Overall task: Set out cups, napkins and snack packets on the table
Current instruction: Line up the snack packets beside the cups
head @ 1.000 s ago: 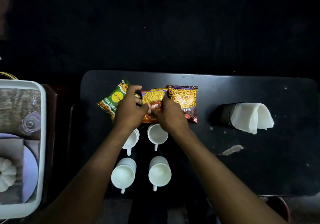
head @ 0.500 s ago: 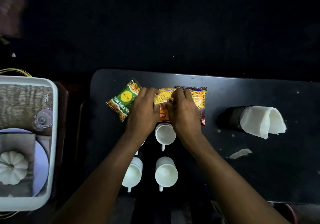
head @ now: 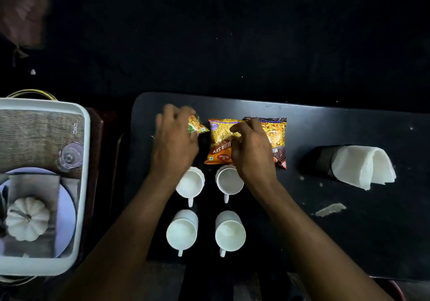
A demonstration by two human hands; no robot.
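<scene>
Left hand [head: 174,142] over green packet [head: 196,126], its grip we cannot tell, right hand [head: 252,154] with grip pinching orange packet [head: 220,147].

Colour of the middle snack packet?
The middle packet is orange and yellow; head view shows it best.

The table [head: 325,242] is dark and flat. An orange packet [head: 221,137] lies on it. A brown packet [head: 277,135] sits just to its right, touching it. A green packet [head: 196,125] is just to its left, blurry and half hidden, so it may not be lying flat. Four white cups [head: 230,232] stand in a square right below the orange packet. Far to its right, a black holder [head: 322,161] lies on its side with white napkins [head: 363,168] sticking out. A pale scrap [head: 330,209] lies below the holder.
</scene>
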